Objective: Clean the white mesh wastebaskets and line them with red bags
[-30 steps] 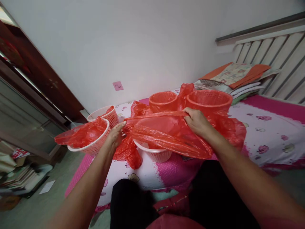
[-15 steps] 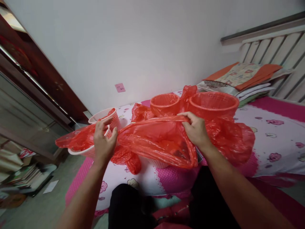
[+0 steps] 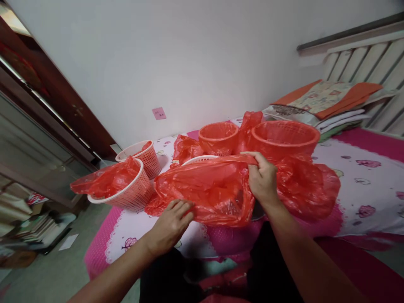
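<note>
A thin red plastic bag (image 3: 208, 189) stretches in front of me, its mouth spread towards me. Its right edge is pinched in my right hand (image 3: 263, 174), the thumb against the fingers. My left hand (image 3: 172, 223) is closed at the bag's near left edge, with the fingers curled over the film. Under and behind the bag stands a basket, of which only a pale rim (image 3: 200, 159) shows; the rest is hidden by the red film.
Left stand two pink perforated baskets, the nearer basket (image 3: 134, 195) holding red film, the farther basket (image 3: 151, 160) behind. Two bag-lined baskets, a smaller one (image 3: 218, 136) and a larger one (image 3: 285, 139), stand behind. Folded cloths (image 3: 328, 99) lie on the patterned bed (image 3: 372, 181).
My left hand has come down and right, from the bag's far left side to its near edge. My right hand keeps its hold. The bag's opening has widened towards me.
</note>
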Demonstrator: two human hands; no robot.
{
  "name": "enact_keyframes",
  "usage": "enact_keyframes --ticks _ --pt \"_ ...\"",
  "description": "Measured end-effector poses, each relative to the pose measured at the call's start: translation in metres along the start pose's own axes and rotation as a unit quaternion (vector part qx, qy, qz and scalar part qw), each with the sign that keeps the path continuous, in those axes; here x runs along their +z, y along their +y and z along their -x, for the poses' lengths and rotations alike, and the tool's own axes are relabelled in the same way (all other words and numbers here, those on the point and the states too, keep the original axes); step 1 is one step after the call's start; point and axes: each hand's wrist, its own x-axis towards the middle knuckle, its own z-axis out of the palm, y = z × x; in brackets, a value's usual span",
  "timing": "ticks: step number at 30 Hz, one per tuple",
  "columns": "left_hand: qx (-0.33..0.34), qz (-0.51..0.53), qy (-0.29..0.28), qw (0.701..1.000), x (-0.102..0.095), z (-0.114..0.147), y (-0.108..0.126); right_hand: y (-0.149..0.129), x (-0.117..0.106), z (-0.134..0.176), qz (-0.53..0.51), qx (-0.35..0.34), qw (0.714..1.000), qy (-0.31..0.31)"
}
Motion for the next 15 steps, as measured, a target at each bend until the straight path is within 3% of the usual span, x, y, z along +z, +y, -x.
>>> enact_keyframes --ticks 4,8,13,15 --pt "-0.009 -0.053 0.073 0.996 -0.003 0.025 -0.004 0.011 -0.005 0.003 0.015 0.026 0.998 0.064" --pt "-0.022 0.010 0.078 0.997 -0.015 0.032 0.007 0.019 -0.007 0.008 0.010 0.050 0.996 0.071" --pt "-0.055 0.103 0.161 0.980 -0.040 -0.011 0.019 0.015 -0.005 0.017 -0.003 0.052 0.998 0.018" --pt "-0.075 0.154 0.146 0.974 -0.044 -0.042 0.014 0.013 -0.005 0.019 -0.008 0.054 0.998 0.009"
